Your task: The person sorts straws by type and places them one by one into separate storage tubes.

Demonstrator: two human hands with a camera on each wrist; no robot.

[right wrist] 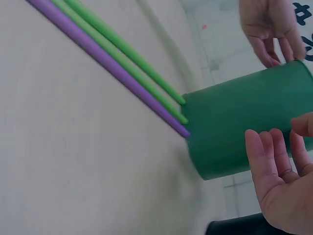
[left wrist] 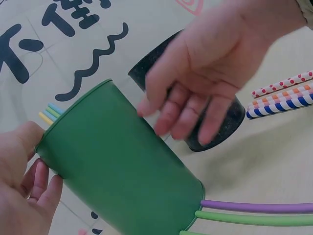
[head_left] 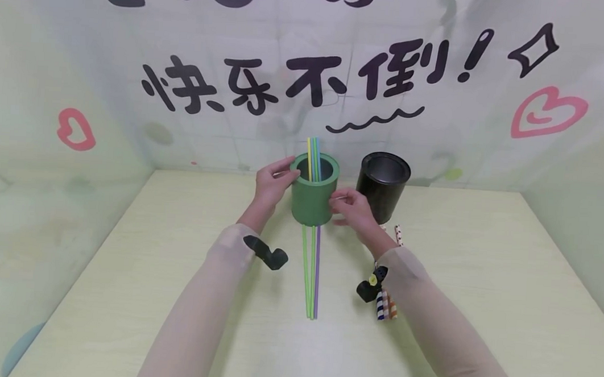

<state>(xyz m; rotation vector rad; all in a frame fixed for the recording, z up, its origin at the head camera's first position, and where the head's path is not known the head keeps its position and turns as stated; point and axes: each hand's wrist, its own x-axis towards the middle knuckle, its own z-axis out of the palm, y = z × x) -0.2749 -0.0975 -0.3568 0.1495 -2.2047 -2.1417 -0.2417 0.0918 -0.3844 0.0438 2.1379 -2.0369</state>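
A green canister [head_left: 312, 203] stands upright with yellow, green and blue straws [head_left: 314, 158] poking out of its top. At its left, my left hand [head_left: 273, 184] holds the rim, thumb and fingers against the edge. My right hand [head_left: 352, 208] is at the canister's right side with loosely bent fingers; whether the fingertips touch the wall I cannot tell. In the right wrist view, the right fingers [right wrist: 281, 152] appear in front of the green wall. Two green straws [head_left: 306, 274] and a purple straw [head_left: 317, 275] lie in front of the canister's base.
Just right of the green canister stands a black canister [head_left: 381, 195]. Patterned paper straws [left wrist: 283, 100], striped and dotted, lie in front of it, partly hidden by my right arm in the head view. A printed cloth wall [head_left: 289, 34] rises behind the pale table [head_left: 176, 250].
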